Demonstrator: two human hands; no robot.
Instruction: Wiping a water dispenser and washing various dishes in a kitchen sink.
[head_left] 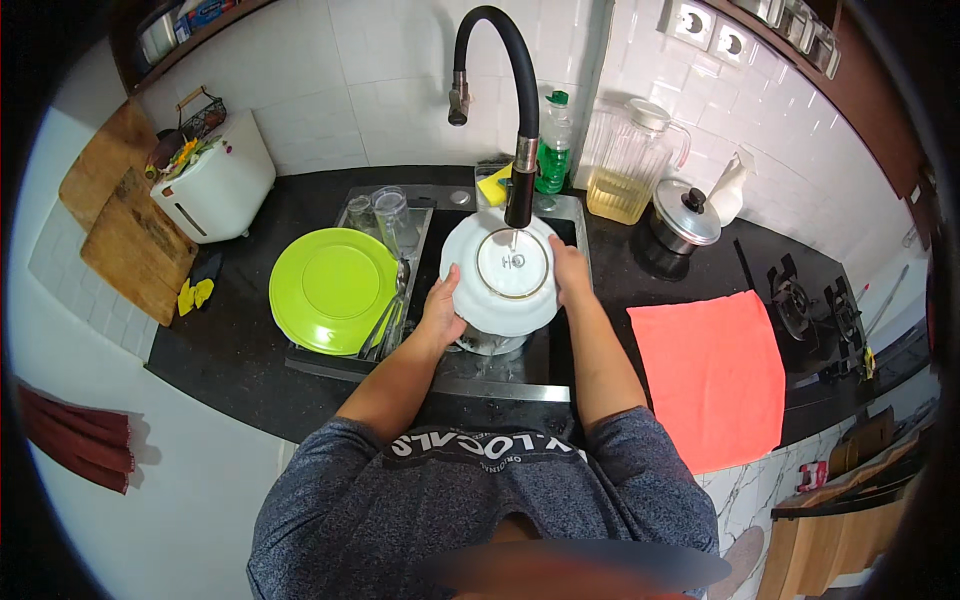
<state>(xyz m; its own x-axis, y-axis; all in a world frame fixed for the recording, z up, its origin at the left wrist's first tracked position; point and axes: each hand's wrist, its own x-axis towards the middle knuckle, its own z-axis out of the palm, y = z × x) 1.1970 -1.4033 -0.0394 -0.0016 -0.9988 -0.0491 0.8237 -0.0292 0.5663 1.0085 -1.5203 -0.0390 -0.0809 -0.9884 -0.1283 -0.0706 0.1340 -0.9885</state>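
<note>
Over the sink [562, 350] I hold a white plate [470, 262] with its underside up, right below the black faucet [519, 195]. A thin stream of water meets the plate near its foot ring. My left hand [441, 312] grips the plate's left edge, thumb on top. On the opposite edge my right hand [570, 270] is closed round the rim. Another white dish [492, 344] shows in the sink beneath. Left of the sink, a lime-green plate [335, 290] lies upside down on the drainboard, with cutlery [384, 322] along its right side.
Glasses [392, 212] stand behind the green plate. At the back are a yellow sponge [494, 186], a green soap bottle [553, 145], a pitcher [628, 165] and a lidded pot [686, 215]. A coral cloth [708, 380] lies right of the sink, near the stove [795, 300]. A white toaster [215, 180] stands left.
</note>
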